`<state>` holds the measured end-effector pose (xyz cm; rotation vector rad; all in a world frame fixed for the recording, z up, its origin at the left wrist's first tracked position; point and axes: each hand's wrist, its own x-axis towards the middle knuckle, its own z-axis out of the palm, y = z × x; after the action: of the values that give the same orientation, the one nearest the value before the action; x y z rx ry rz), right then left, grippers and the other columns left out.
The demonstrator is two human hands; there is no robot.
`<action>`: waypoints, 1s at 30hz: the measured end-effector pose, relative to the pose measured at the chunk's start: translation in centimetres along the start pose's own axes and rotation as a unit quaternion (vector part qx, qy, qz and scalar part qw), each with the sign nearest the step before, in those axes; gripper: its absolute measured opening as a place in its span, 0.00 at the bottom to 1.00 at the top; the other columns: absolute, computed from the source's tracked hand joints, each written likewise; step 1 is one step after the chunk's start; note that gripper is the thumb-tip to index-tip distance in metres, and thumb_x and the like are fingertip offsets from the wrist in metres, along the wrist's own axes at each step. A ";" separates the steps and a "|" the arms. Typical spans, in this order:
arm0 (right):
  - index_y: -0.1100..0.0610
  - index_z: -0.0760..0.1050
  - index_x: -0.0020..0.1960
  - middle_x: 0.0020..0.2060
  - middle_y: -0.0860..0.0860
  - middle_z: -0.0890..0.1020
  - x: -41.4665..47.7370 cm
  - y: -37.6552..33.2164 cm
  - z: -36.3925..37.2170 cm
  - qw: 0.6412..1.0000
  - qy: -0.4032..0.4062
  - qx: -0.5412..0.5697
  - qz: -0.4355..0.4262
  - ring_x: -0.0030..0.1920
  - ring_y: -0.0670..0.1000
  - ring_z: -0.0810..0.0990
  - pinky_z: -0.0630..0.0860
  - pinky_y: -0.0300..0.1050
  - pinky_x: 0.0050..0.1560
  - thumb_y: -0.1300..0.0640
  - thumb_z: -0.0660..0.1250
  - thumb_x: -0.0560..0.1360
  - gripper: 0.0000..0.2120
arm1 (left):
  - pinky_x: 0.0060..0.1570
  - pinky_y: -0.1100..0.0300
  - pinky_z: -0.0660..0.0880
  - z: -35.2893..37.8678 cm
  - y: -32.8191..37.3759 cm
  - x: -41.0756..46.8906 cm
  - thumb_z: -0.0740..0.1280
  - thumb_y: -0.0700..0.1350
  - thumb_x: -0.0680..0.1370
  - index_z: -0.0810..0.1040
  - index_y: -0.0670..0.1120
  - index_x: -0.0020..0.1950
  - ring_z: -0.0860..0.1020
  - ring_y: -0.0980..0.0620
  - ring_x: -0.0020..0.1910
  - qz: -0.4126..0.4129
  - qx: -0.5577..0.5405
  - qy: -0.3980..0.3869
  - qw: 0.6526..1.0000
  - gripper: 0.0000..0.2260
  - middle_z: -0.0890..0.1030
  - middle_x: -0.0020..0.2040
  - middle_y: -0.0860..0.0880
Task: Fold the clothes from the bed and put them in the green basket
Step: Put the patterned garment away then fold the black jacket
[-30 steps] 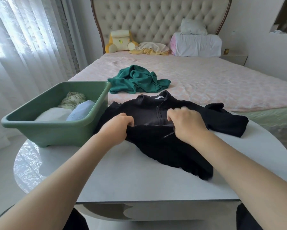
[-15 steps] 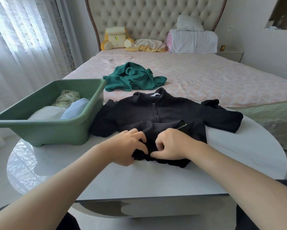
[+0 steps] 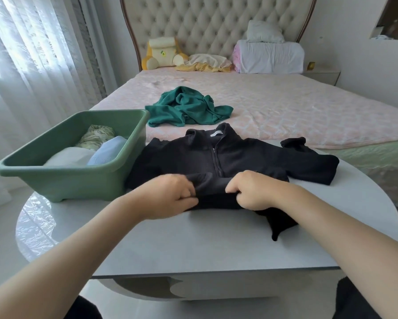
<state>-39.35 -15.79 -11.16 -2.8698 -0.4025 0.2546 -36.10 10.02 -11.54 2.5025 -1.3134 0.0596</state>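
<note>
- Both hands, left hand [image 3: 170, 195] and right hand [image 3: 254, 191], pinch the folded-up hem of the black jacket [image 3: 239, 157].
- The jacket lies on the white table [image 3: 193, 245], just beside the green basket [image 3: 78, 180].
- A green garment [image 3: 188, 107] sits crumpled on the bed [image 3: 308, 111].

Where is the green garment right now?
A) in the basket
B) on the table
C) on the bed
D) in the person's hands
C: the green garment lies crumpled on the bed, while the left hand and right hand grip the black jacket.
</note>
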 end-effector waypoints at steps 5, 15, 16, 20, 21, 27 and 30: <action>0.49 0.84 0.40 0.38 0.43 0.86 -1.5 -0.8 -0.3 0.987 -0.147 0.065 0.027 0.35 0.45 0.84 0.77 0.38 0.40 0.63 0.59 0.69 0.17 | 0.49 0.60 0.76 0.5 1.6 -0.2 0.56 0.65 0.80 0.82 0.54 0.34 0.80 0.59 0.38 -0.212 -0.086 -0.165 0.959 0.25 0.84 0.36 0.54; 0.42 0.72 0.62 0.63 0.49 0.71 1.2 2.7 0.3 0.983 -0.013 -0.158 0.088 0.68 0.54 0.66 0.62 0.54 0.69 0.43 0.70 0.67 0.23 | 0.54 0.51 0.75 5.5 3.3 5.8 0.70 0.50 0.73 0.66 0.53 0.70 0.76 0.49 0.56 -0.062 0.109 -0.011 0.992 0.26 0.77 0.57 0.52; 0.41 0.73 0.52 0.54 0.46 0.73 1.4 2.8 0.4 0.986 -0.003 -0.143 0.088 0.64 0.53 0.70 0.63 0.53 0.65 0.42 0.69 0.68 0.14 | 0.52 0.50 0.76 5.5 3.3 6.2 0.67 0.46 0.74 0.68 0.52 0.69 0.77 0.47 0.54 -0.066 0.135 -0.007 0.989 0.23 0.78 0.55 0.51; 0.44 0.69 0.46 0.41 0.42 0.73 1.5 2.7 0.1 0.991 0.088 -0.094 0.042 0.54 0.51 0.75 0.64 0.50 0.64 0.45 0.67 0.72 0.08 | 0.48 0.52 0.76 4.1 3.2 6.7 0.60 0.38 0.75 0.78 0.50 0.58 0.78 0.48 0.50 -0.109 0.104 0.078 0.986 0.15 0.80 0.49 0.51; 0.45 0.69 0.48 0.40 0.42 0.75 1.4 2.4 0.0 0.992 0.106 -0.057 0.039 0.52 0.51 0.76 0.64 0.49 0.64 0.47 0.68 0.72 0.09 | 0.48 0.53 0.76 3.6 3.1 6.5 0.59 0.37 0.74 0.80 0.50 0.56 0.78 0.48 0.50 -0.128 0.064 0.105 0.984 0.16 0.80 0.50 0.51; 0.44 0.67 0.65 0.55 0.43 0.79 1.0 1.4 -1.1 0.983 0.156 -0.041 0.085 0.56 0.50 0.79 0.67 0.52 0.65 0.38 0.74 0.65 0.33 | 0.50 0.54 0.76 0.5 2.1 4.4 0.55 0.32 0.74 0.82 0.51 0.55 0.77 0.51 0.49 -0.187 -0.056 0.184 0.963 0.22 0.80 0.50 0.53; 0.50 0.61 0.72 0.64 0.52 0.72 1.0 1.3 -1.2 0.963 0.153 -0.084 0.204 0.64 0.56 0.75 0.71 0.55 0.62 0.31 0.76 0.59 0.50 | 0.41 0.54 0.75 -1.0 1.9 3.7 0.55 0.31 0.71 0.76 0.49 0.45 0.76 0.49 0.43 -0.202 -0.014 0.205 0.958 0.17 0.77 0.41 0.53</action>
<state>-37.86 -17.01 -10.49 -3.0627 0.2399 -0.1674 -35.42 6.39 -9.40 2.5009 -0.6257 0.4355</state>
